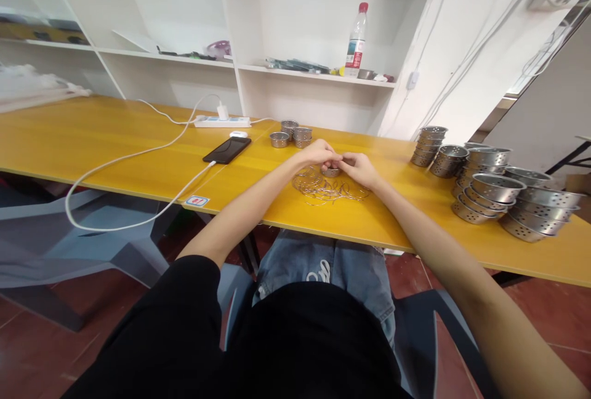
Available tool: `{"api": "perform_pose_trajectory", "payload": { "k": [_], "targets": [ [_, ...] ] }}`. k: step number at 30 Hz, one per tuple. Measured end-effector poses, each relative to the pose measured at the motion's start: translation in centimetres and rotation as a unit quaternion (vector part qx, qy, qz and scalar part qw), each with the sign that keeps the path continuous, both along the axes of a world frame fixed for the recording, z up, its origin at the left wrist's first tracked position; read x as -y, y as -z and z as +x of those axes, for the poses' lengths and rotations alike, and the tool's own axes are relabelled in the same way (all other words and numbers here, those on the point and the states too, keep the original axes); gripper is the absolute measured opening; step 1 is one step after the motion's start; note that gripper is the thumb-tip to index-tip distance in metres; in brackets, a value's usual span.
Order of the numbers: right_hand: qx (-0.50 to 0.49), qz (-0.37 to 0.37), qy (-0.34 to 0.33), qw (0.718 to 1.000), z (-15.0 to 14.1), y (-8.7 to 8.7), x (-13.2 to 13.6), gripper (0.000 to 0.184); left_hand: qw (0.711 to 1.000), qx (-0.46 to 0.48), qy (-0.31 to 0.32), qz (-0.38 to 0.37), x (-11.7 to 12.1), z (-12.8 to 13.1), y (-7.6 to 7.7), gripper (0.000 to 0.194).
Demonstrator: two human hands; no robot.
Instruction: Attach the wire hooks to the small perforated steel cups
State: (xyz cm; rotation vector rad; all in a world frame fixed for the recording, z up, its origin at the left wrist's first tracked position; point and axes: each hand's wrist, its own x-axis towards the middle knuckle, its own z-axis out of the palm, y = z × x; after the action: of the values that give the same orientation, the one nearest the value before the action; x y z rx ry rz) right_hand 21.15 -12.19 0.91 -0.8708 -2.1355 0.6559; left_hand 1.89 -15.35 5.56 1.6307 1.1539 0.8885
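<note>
My left hand and my right hand meet over the yellow table, fingers curled around a small perforated metal cup held between them. Just below the hands lies a loose heap of thin wire handles. Whether a wire is pinched in the fingers is too small to tell. Three small metal cups stand a little beyond the hands.
Stacks of perforated metal cups lie at the right of the table. A black phone with a white cable and a power strip sit to the left. White shelves behind hold a water bottle.
</note>
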Motion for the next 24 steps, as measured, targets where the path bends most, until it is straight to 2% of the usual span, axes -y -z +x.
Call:
{"api": "perform_pose_trajectory", "payload": {
  "k": [4,9,14,17,19,20,22,24],
  "targets": [
    [0.016,0.039,-0.006,0.999,-0.1,0.1,0.0,0.048,0.999,-0.026,-0.024,0.016,0.2,-0.2,0.0,0.020],
    [0.046,0.064,0.047,0.996,-0.1,-0.1,-0.1,0.050,0.991,-0.104,-0.026,0.085,0.1,0.0,0.3,0.008],
    [0.084,0.102,0.054,0.990,0.0,-0.1,-0.2,0.060,0.965,-0.176,-0.055,0.188,-0.5,-0.7,0.1,0.004],
    [0.085,0.110,0.048,0.989,0.1,-0.2,0.0,0.055,0.946,-0.198,-0.094,0.237,-1.1,-2.1,-0.2,0.004],
    [0.064,0.112,0.045,0.991,0.3,-0.4,0.1,0.045,0.953,-0.194,-0.087,0.217,-1.4,-3.2,-0.3,0.014],
    [0.055,0.119,0.042,0.991,0.4,-0.5,0.1,0.039,0.962,-0.186,-0.066,0.189,-1.5,-3.7,-0.3,0.025],
    [0.046,0.141,0.036,0.988,0.6,-0.9,0.2,0.029,0.979,-0.165,-0.007,0.123,-1.6,-4.5,-0.3,0.058],
    [0.051,0.163,0.025,0.985,0.7,-1.3,0.4,0.021,0.982,-0.160,0.044,0.087,-1.6,-4.8,0.0,0.090]
  ]
}}
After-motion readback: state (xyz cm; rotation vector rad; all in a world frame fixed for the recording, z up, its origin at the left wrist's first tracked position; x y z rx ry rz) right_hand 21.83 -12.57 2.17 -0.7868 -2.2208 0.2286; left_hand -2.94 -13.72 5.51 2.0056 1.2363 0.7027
